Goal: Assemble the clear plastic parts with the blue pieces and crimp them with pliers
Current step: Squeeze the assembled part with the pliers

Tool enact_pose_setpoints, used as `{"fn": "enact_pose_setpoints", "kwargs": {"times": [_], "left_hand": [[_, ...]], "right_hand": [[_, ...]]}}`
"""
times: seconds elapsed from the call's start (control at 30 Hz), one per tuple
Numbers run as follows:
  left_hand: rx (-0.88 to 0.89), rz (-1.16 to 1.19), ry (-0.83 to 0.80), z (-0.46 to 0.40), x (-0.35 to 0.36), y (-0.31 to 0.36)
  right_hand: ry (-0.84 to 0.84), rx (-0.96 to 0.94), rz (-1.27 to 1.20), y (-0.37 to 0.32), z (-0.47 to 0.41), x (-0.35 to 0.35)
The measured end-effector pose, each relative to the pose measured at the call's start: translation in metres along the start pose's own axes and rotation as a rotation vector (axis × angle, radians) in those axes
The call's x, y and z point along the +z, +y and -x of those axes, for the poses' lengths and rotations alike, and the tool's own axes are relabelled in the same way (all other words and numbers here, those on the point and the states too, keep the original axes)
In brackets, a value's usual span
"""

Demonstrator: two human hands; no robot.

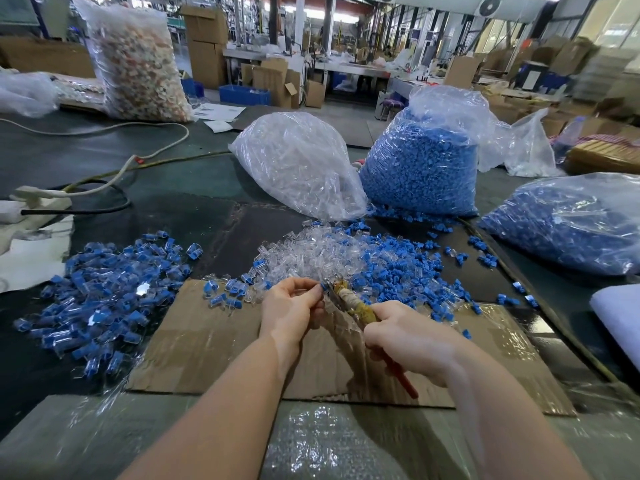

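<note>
My left hand pinches a small assembled piece, blue in clear plastic, at its fingertips. My right hand grips the pliers, whose tape-wrapped handles run under my palm; a red handle end sticks out below. The jaws meet the piece at my left fingertips. Just beyond my hands lies a mixed heap of loose clear parts and blue pieces. A pile of assembled pieces spreads on the left.
A cardboard sheet lies under my hands. Behind stand a bag of clear parts and two bags of blue pieces. A power strip with cables lies far left. A white pad sits at the right edge.
</note>
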State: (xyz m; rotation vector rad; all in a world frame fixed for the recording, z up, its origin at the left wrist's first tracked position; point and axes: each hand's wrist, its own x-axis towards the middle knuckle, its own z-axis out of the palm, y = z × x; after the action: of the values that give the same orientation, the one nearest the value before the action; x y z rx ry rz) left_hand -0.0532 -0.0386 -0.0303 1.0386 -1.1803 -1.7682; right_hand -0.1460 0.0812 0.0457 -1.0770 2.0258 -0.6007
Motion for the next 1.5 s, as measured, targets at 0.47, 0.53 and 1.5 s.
{"fn": "enact_pose_setpoints", "kwargs": {"times": [0.47,0.53,1.5], "left_hand": [[0.027,-0.036,0.012,0.003,0.0,0.0],[0.032,-0.043,0.006,0.004,0.001,0.001],[0.237,-0.155,0.078,0.017,-0.009,0.021]], "right_hand": [[-0.035,-0.054,-0.007,-0.003,0.006,0.0],[-0.041,-0.056,0.009,-0.003,0.007,-0.001],[-0.006,-0.155,-0.252,0.0,0.015,0.012]]}}
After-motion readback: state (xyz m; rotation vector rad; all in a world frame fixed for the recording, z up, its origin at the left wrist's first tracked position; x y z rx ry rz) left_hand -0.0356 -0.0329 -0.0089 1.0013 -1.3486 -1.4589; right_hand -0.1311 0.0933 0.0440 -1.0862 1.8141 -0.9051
